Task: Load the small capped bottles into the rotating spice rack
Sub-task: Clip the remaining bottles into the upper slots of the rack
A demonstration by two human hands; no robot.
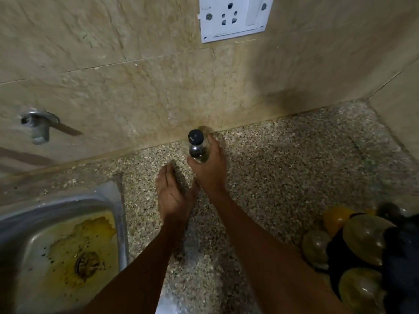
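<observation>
A small clear bottle with a black cap (196,145) stands upright near the wall on the speckled counter (283,164). My right hand (209,165) grips its lower body from the right. Just to the left and nearer me, my left hand (173,196) is held flat with straight fingers, holding nothing. The spice rack (362,252) sits blurred at the lower right, dark-framed, with several yellowish and clear bottles in it.
A steel sink (68,241) with yellow stains lies at the lower left. A metal tap fitting (38,126) sticks out of the tiled wall above it. A white socket plate (233,17) is on the wall at the top.
</observation>
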